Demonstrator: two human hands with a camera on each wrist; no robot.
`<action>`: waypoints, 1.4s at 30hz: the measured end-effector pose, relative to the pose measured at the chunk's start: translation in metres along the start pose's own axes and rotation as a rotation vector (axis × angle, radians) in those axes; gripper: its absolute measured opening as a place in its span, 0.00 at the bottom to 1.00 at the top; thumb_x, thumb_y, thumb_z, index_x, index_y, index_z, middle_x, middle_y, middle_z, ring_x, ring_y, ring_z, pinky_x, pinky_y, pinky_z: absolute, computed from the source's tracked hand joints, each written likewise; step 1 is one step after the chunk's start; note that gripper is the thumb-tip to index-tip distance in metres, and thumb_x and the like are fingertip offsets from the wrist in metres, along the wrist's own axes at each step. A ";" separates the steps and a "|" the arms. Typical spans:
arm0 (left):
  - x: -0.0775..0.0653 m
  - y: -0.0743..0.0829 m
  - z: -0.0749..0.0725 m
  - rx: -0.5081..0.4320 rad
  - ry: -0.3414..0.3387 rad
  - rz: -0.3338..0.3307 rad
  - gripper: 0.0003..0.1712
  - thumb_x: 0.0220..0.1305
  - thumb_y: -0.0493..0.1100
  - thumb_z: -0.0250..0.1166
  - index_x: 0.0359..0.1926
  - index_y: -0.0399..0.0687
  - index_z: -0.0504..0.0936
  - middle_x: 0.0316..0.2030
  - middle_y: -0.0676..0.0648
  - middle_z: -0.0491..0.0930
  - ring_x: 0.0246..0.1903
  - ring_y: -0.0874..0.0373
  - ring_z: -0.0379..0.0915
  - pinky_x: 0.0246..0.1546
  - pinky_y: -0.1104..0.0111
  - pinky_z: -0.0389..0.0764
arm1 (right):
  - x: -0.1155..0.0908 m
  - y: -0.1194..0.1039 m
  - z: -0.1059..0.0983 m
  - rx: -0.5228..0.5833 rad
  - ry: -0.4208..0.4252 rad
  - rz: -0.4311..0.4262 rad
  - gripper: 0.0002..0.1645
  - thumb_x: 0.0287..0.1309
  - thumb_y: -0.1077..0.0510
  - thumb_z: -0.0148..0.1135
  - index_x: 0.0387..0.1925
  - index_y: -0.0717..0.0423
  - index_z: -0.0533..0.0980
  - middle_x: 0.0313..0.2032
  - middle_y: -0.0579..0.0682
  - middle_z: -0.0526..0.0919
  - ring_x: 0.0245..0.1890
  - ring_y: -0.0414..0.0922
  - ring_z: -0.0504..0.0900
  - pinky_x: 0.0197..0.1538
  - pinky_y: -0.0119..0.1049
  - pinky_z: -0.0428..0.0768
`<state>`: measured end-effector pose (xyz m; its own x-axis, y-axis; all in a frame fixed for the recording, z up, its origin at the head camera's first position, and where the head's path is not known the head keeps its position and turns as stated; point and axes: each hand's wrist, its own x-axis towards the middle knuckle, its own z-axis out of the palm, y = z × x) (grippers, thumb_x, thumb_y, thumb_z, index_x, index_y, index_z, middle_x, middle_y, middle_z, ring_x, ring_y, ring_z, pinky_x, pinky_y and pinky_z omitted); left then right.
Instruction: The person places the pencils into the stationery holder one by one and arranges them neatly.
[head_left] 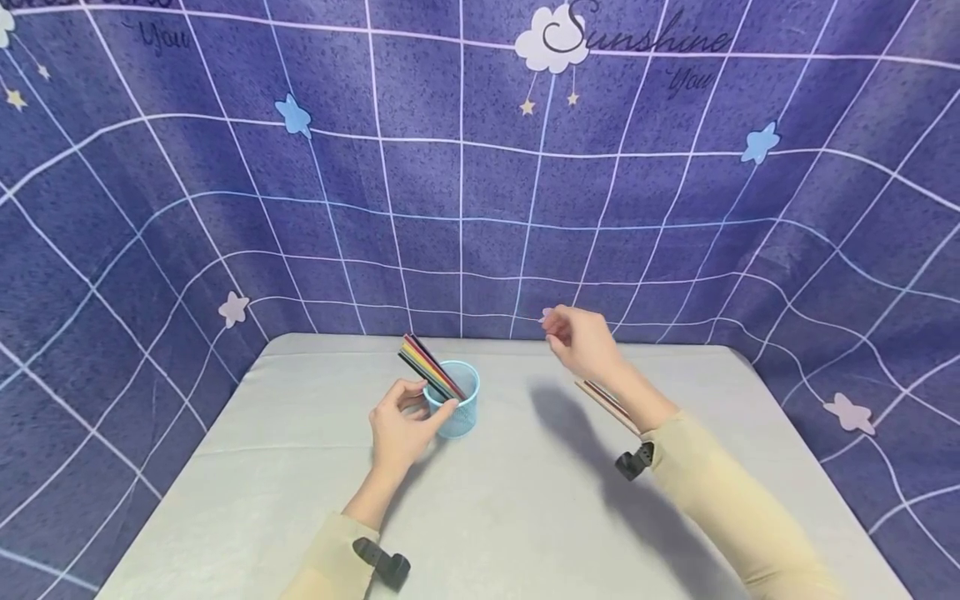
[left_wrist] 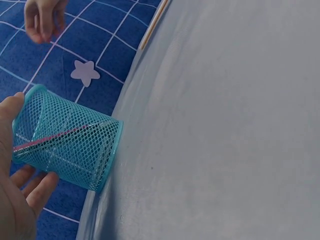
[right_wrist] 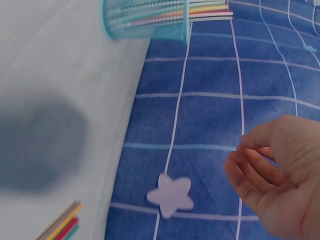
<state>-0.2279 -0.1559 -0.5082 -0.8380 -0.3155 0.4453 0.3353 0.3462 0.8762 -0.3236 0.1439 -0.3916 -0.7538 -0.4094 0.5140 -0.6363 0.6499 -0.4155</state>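
Note:
A light-blue mesh pen cup [head_left: 459, 421] stands upright on the table, with several coloured pencils [head_left: 429, 367] leaning out over its left rim. My left hand [head_left: 403, 421] holds the cup from the left, thumb at the near side and fingers around the far side. In the left wrist view, the thumb lies at the rim of the mesh cup [left_wrist: 70, 140] and fingertips touch its wall. Raised over the table to the right, my right hand [head_left: 581, 340] has loosely curled fingers with nothing between them. Below its wrist lie more coloured pencils [head_left: 611, 407], partly hidden by the forearm.
The table [head_left: 495, 517] has a pale grey cover. A blue-purple curtain [head_left: 465, 183] with grid lines and stars rises behind it and at both sides. Dark wrist cameras sit on both sleeves.

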 end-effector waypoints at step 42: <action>-0.003 -0.001 -0.002 0.002 0.012 -0.015 0.29 0.46 0.47 0.89 0.44 0.39 0.85 0.44 0.40 0.91 0.46 0.45 0.91 0.44 0.57 0.96 | -0.127 0.076 0.012 -0.308 -0.214 0.238 0.06 0.56 0.67 0.73 0.29 0.58 0.81 0.25 0.49 0.84 0.24 0.43 0.80 0.27 0.38 0.84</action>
<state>-0.2254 -0.1571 -0.5102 -0.8377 -0.3308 0.4344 0.3222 0.3428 0.8824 -0.2789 0.2374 -0.4979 -0.9111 -0.3270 0.2509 -0.3864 0.8894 -0.2443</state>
